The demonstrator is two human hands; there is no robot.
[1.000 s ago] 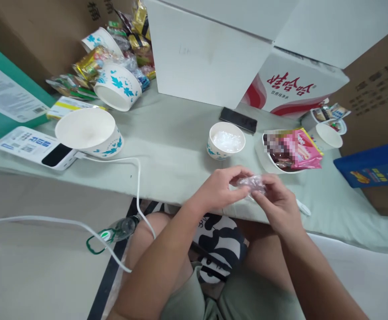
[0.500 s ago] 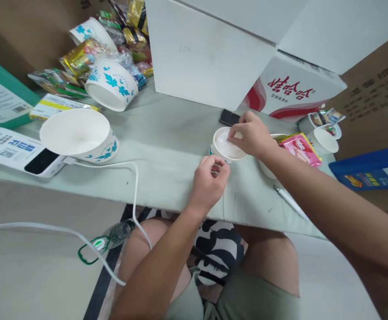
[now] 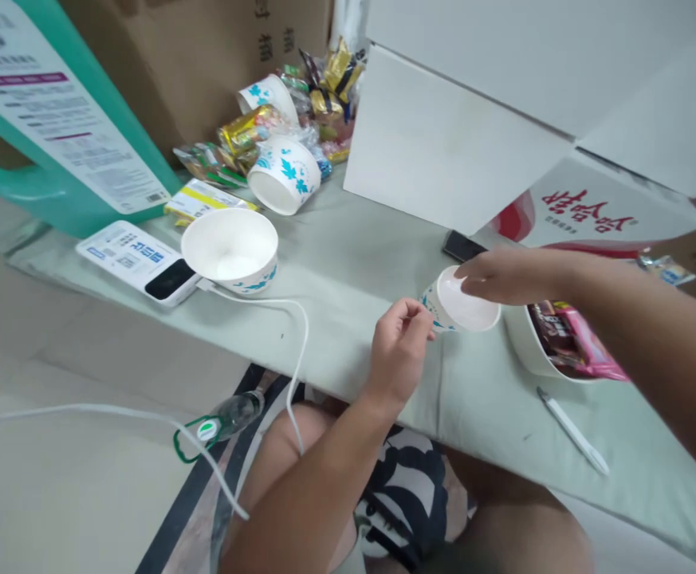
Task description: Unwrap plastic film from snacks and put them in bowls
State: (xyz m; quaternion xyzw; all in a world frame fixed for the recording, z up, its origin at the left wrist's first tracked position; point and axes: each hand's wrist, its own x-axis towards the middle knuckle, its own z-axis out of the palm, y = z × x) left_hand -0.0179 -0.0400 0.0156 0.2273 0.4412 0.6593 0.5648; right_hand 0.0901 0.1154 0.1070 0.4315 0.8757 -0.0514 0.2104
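A small white paper bowl with blue leaf prints is tilted on the table, its opening turned toward the right and toward me. Its inside looks pale. My left hand has its fingers curled against the bowl's left side, gripping it there. Over the far rim reaches my right hand, palm down, with fingers stretched across the opening. Some of those fingertips are hidden or blurred. Just behind the right hand lies a black phone. Right of the bowl, a larger white bowl contains pink and dark snack packets, partly covered by my right forearm.
A white pen lies near the front edge. To the left are an upright paper bowl, a white power bank with a cable, and a green jug. Snacks pile behind. White boxes wall the back.
The view has shifted left. The small bowl went from upright to tilted. My right hand went from fingers pinched inside it to stretched flat over its rim; my left hand now grips its side.
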